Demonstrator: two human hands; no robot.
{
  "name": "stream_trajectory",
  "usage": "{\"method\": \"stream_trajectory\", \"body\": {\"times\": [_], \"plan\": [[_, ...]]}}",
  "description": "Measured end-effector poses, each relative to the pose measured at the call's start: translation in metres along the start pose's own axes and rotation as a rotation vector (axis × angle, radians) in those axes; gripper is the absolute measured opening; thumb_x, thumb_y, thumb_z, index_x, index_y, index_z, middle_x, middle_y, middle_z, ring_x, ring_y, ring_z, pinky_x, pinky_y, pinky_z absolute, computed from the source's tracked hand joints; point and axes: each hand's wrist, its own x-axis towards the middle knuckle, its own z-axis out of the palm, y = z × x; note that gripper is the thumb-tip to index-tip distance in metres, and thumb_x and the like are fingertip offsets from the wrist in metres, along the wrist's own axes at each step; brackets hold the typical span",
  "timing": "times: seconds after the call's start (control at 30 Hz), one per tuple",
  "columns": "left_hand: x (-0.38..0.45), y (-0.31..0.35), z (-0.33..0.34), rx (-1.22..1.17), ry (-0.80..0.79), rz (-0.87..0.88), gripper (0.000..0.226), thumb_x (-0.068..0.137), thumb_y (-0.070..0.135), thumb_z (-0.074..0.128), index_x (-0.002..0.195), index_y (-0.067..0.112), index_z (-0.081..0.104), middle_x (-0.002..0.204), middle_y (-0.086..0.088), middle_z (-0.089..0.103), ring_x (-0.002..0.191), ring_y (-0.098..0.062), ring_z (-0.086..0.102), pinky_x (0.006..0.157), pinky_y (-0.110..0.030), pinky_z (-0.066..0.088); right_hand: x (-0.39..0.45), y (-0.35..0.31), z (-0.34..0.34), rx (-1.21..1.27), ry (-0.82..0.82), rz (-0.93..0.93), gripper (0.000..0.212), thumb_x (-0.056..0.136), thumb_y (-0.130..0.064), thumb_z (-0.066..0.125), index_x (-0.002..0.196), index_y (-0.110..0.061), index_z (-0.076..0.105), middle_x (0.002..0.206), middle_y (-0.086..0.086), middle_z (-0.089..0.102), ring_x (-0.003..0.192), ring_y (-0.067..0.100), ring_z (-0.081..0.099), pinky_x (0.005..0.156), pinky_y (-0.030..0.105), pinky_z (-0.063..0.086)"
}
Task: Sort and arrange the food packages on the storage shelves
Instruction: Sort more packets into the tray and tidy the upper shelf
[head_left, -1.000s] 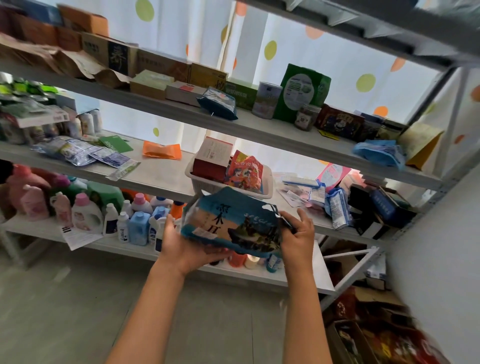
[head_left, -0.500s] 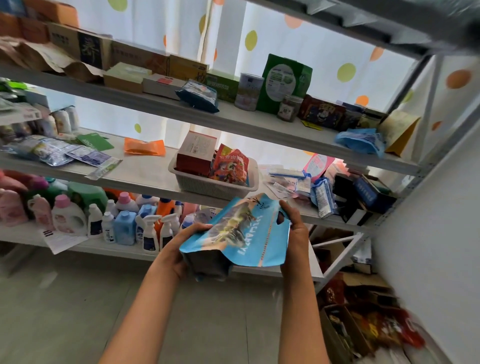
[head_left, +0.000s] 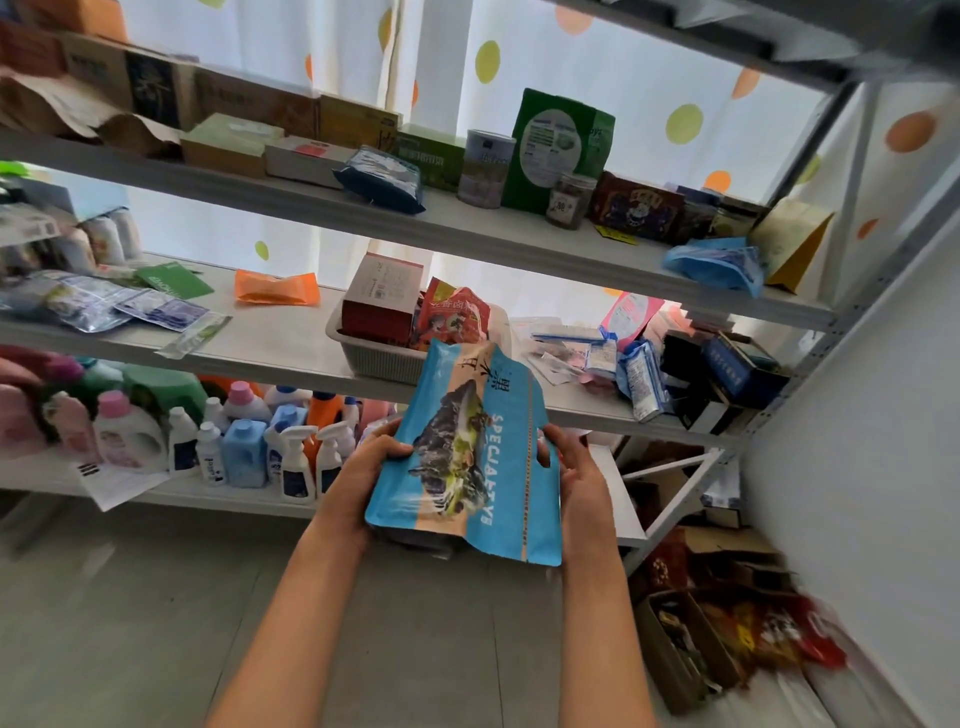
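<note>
Grey metal shelves (head_left: 291, 358) rise beyond the hands, backed by a dotted curtain (head_left: 649, 83). Left hand (head_left: 363, 478) and right hand (head_left: 579, 480) grip a blue pouch (head_left: 467, 452) by its sides, upright between them, just below a basket (head_left: 379, 358).

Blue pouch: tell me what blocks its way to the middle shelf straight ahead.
The blue pouch, held by the left hand and right hand, faces the white basket with its red box and red packet. Bare shelf lies left of it.
</note>
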Motion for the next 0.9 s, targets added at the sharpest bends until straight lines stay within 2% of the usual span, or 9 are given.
{"method": "stream_trajectory", "body": {"times": [0.07, 0.2, 0.27, 0.37, 0.47, 0.57, 0.77, 0.83, 0.9], "plan": [[0.003, -0.002, 0.001, -0.001, -0.002, -0.016, 0.058, 0.065, 0.003, 0.058, 0.123, 0.006, 0.056, 0.103, -0.021, 0.067, 0.083, -0.034, 0.068, 0.075, -0.045, 0.059, -0.002, 0.0, -0.002, -0.065, -0.012, -0.029, 0.02, 0.093, -0.028, 0.066, 0.109, -0.024, 0.076, 0.113, 0.012, 0.074, 0.099, 0.03, 0.072, 0.095, 0.049, 0.056], [0.005, -0.01, 0.01, -0.054, -0.06, -0.041, 0.053, 0.067, 0.001, 0.055, 0.119, 0.008, 0.056, 0.104, -0.02, 0.064, 0.085, -0.033, 0.066, 0.074, -0.044, 0.059, -0.006, 0.0, -0.006, -0.096, -0.01, -0.052, 0.032, 0.096, -0.008, 0.06, 0.126, -0.02, 0.061, 0.11, 0.016, 0.074, 0.083, 0.027, 0.074, 0.07, 0.039, 0.063], [0.009, -0.016, 0.013, -0.071, -0.038, -0.072, 0.055, 0.069, 0.003, 0.053, 0.124, 0.006, 0.053, 0.103, -0.02, 0.063, 0.085, -0.034, 0.066, 0.073, -0.044, 0.06, -0.008, -0.001, -0.009, -0.168, 0.033, -0.048, 0.031, 0.097, -0.007, 0.06, 0.126, -0.018, 0.061, 0.112, 0.018, 0.073, 0.082, 0.024, 0.073, 0.067, 0.036, 0.063], [0.012, -0.031, 0.015, -0.108, -0.066, -0.092, 0.054, 0.07, 0.004, 0.052, 0.124, 0.007, 0.056, 0.107, -0.021, 0.064, 0.091, -0.036, 0.064, 0.085, -0.049, 0.055, -0.006, 0.003, -0.019, -0.335, 0.127, -0.052, 0.022, 0.101, -0.014, 0.058, 0.122, -0.016, 0.064, 0.111, 0.01, 0.071, 0.083, 0.012, 0.072, 0.064, 0.026, 0.057], [0.017, -0.046, 0.017, -0.141, -0.116, -0.152, 0.042, 0.08, 0.004, 0.041, 0.118, 0.007, 0.06, 0.103, -0.021, 0.066, 0.091, -0.037, 0.063, 0.083, -0.049, 0.056, -0.007, 0.008, -0.024, -0.49, 0.119, -0.016, 0.025, 0.104, -0.035, 0.052, 0.12, -0.022, 0.067, 0.111, -0.001, 0.071, 0.105, 0.013, 0.066, 0.08, 0.031, 0.053], [0.024, -0.057, 0.026, -0.134, -0.116, -0.193, 0.048, 0.081, 0.005, 0.043, 0.128, 0.009, 0.053, 0.113, -0.022, 0.062, 0.095, -0.038, 0.063, 0.082, -0.05, 0.057, -0.003, 0.008, -0.019, -0.514, 0.066, 0.046, 0.038, 0.102, -0.054, 0.045, 0.11, -0.027, 0.07, 0.101, -0.006, 0.077, 0.101, 0.015, 0.07, 0.09, 0.036, 0.053], [0.044, -0.075, 0.046, -0.012, -0.048, -0.129, 0.037, 0.09, 0.009, 0.047, 0.127, 0.012, 0.052, 0.112, -0.023, 0.064, 0.092, -0.036, 0.066, 0.084, -0.05, 0.056, 0.023, 0.01, -0.022, -0.251, -0.011, 0.113, 0.057, 0.092, -0.061, 0.05, 0.129, -0.019, 0.059, 0.115, 0.01, 0.075, 0.106, 0.028, 0.072, 0.1, 0.052, 0.054], [0.053, -0.077, 0.048, 0.082, -0.035, -0.102, 0.052, 0.084, 0.021, 0.064, 0.133, 0.012, 0.048, 0.123, -0.027, 0.062, 0.103, -0.043, 0.064, 0.094, -0.057, 0.052, 0.033, 0.014, -0.028, -0.187, -0.021, 0.095, 0.059, 0.091, -0.059, 0.053, 0.133, -0.018, 0.058, 0.119, 0.011, 0.073, 0.11, 0.031, 0.071, 0.102, 0.055, 0.051], [0.062, -0.077, 0.055, 0.177, -0.015, -0.111, 0.069, 0.076, 0.027, 0.077, 0.135, 0.013, 0.045, 0.125, -0.025, 0.063, 0.107, -0.043, 0.065, 0.094, -0.056, 0.053, 0.043, 0.015, -0.035, -0.124, -0.001, 0.07, 0.051, 0.096, -0.049, 0.057, 0.133, -0.016, 0.058, 0.121, 0.015, 0.072, 0.112, 0.035, 0.069, 0.104, 0.057, 0.049]]}}
